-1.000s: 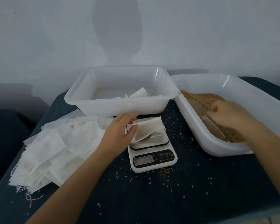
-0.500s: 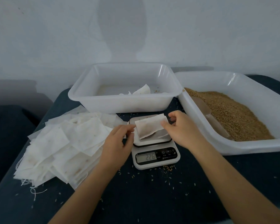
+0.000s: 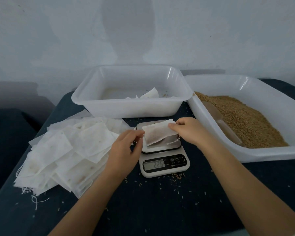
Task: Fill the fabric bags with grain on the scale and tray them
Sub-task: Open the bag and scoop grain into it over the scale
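Note:
A white fabric bag (image 3: 157,134), brownish with grain inside, lies on the small white scale (image 3: 163,163), whose display reads 226. My left hand (image 3: 126,147) pinches the bag's left edge. My right hand (image 3: 187,129) pinches its upper right corner, and the bag's drawstring hangs below that hand. Behind the scale stands a white tray (image 3: 131,107) with one filled bag (image 3: 150,95) in it. A second white tray (image 3: 269,150) on the right holds brown grain (image 3: 242,120) and a translucent scoop (image 3: 223,123).
A large loose pile of empty white bags (image 3: 65,150) covers the left side of the dark table (image 3: 160,206). Spilled grains dot the cloth around the scale. A pale wall rises close behind the trays.
My right hand left the grain tray and the scoop, came over to the scale and took the bag's right corner. My left hand shifted to the bag's left edge. The reading stays 226.

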{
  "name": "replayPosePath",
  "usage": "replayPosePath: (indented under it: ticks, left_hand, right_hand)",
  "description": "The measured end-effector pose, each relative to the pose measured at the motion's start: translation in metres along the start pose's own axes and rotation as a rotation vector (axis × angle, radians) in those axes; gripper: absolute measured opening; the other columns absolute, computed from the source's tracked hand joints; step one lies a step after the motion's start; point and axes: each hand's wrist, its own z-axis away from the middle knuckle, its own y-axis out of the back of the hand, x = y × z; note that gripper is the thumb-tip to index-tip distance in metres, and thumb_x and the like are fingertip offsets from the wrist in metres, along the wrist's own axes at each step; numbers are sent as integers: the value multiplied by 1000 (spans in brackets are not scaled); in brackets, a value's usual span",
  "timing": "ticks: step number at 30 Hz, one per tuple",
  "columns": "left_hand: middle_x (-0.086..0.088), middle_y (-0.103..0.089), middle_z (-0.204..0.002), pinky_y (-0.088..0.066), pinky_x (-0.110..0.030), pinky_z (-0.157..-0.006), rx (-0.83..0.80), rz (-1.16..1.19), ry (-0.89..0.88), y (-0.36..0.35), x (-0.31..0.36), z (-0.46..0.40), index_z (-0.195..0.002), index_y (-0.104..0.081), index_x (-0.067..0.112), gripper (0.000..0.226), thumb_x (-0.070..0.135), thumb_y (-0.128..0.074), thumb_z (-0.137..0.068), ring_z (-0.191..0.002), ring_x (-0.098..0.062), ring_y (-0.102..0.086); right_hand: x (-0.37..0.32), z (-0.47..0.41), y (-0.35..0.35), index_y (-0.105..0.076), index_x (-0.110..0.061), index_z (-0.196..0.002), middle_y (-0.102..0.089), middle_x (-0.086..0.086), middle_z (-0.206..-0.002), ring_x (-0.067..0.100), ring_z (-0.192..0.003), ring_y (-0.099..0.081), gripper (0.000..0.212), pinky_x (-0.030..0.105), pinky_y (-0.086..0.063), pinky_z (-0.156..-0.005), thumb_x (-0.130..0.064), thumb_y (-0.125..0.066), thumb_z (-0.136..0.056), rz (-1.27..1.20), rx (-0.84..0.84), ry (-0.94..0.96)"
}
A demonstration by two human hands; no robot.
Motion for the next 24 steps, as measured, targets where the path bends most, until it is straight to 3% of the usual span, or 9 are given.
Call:
replayPosePath:
  ticks: [2,4,9,12,14,16,21,24]
  left_hand:
    - [8,-63,-95,-42,-6,-70,-1,1,-11,1,0,1,-104,-66,12,20,3,-61,-86,-83,0,-55]
    - [8,-63,-94,-41,-6,-69,-2,3,-18,1,-1,1,-102,-67,12,19,3,-61,-86,-85,1,-54]
    - [11,-62,-93,-42,-7,-70,-1,12,-25,1,-1,3,-101,-67,13,18,3,-61,-86,-85,2,-53]
    - [10,-62,-93,-44,-9,-70,2,13,-31,2,-1,4,-100,-67,13,18,3,-61,-86,-84,0,-54]
    - [11,-62,-93,-44,-10,-71,4,9,-26,3,-1,4,-101,-67,13,18,4,-61,-86,-85,1,-54]
    - [11,-62,-93,-44,-10,-72,5,7,-22,4,-1,4,-101,-67,13,18,4,-61,-86,-86,3,-53]
    - [11,-62,-92,-44,-9,-70,-2,12,-24,4,2,4,-100,-68,13,19,3,-61,-86,-85,1,-53]
    - [12,-62,-93,-43,-9,-69,-6,15,-16,5,4,4,-101,-68,13,18,4,-61,-86,-87,2,-54]
  right_hand:
    - [0,-1,0,-62,2,-89,-54,6,-78,16,-69,-50,41,30,-37,-62,-39,-56,-91,-22,-10,-5]
    - [-1,-1,0,-60,-4,-81,-51,4,-73,15,-65,-48,36,29,-36,-59,-39,-57,-91,-23,-11,0]
    - [0,-2,-3,-42,-15,-67,-39,-1,-64,13,-58,-38,35,26,-29,-53,-35,-59,-90,73,28,17]
    - [1,-3,-3,-55,-8,-74,-49,3,-71,13,-63,-46,33,27,-35,-58,-37,-58,-90,55,45,16]
    - [1,-4,-2,-63,-2,-90,-60,8,-81,14,-70,-52,37,26,-40,-62,-39,-58,-90,34,50,16]
    - [2,-4,-1,-65,-5,-97,-66,9,-93,16,-77,-58,37,26,-42,-66,-41,-58,-90,9,55,14]
    - [0,-4,0,-67,-4,-94,-66,9,-90,22,-84,-61,39,26,-41,-64,-41,-55,-92,-8,33,5]
    - [-11,-5,2,-66,-9,-82,-60,4,-81,17,-77,-58,25,33,-49,-72,-32,-60,-91,-112,-40,13]
